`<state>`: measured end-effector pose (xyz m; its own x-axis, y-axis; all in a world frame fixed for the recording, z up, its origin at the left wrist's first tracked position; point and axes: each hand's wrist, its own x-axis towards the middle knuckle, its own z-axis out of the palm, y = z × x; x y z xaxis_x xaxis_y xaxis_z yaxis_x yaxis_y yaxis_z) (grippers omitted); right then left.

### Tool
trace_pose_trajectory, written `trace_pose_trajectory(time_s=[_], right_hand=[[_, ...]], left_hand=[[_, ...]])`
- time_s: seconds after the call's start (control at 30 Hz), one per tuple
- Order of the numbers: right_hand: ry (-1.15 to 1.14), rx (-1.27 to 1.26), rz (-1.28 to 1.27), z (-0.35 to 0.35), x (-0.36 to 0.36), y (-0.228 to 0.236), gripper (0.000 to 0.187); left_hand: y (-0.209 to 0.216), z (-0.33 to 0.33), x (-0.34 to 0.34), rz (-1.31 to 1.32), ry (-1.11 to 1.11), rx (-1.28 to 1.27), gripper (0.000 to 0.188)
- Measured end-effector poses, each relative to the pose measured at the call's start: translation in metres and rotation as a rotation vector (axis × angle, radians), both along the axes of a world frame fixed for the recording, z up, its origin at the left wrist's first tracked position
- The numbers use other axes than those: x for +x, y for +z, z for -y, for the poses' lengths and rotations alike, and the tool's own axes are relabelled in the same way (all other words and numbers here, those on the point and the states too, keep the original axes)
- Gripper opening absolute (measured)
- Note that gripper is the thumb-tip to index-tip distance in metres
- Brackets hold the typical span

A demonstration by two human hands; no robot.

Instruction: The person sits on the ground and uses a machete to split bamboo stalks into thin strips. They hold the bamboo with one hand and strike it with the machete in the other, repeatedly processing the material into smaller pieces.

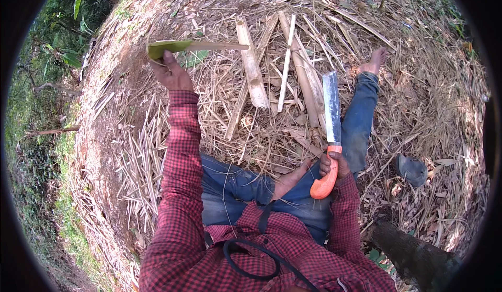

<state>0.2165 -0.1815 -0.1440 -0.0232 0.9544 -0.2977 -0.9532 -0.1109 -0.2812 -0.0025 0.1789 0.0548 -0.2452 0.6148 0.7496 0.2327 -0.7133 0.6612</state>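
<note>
**Bamboo strip up, knife waiting**

Bamboo strip (pixel 196 46), green at the near end and pale toward its tip, is raised above and left of the split bamboo pile (pixel 272 67), pinched tight in the left hand (pixel 170 72). Right hand (pixel 334 165), below the pile near the lap, is fully wrapped round the orange handle of a broad knife (pixel 331 111), blade pointing toward the pile. Bare foot (pixel 374 60) lies right of the pile. Risk: the blade sits just beside the jeans leg (pixel 361 119); a slipped swing could cut it. Grey cap (pixel 412 169) further right. No packages, labels or signs visible.
</note>
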Motion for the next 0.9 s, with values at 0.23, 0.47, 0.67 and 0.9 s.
trace_pose_trajectory(time_s=[0.23, 0.47, 0.67, 0.9], right_hand=[[0.060, -0.035, 0.018, -0.001, -0.001, 0.003, 0.025], [0.045, -0.141, 0.253, -0.004, -0.004, -0.002, 0.033], [-0.013, -0.050, 0.554, 0.000, -0.017, 0.038, 0.035], [-0.065, -0.011, 1.074, -0.011, -0.039, 0.122, 0.032]], left_hand=[[0.074, -0.016, -0.105, 0.688, -0.236, -0.040, 0.027], [0.091, 0.040, -0.076, 0.433, -0.479, 0.000, 0.030], [0.077, 0.064, -0.045, 0.337, -0.572, 0.019, 0.050], [0.055, 0.076, -0.013, 0.387, -0.526, 0.007, 0.039]])
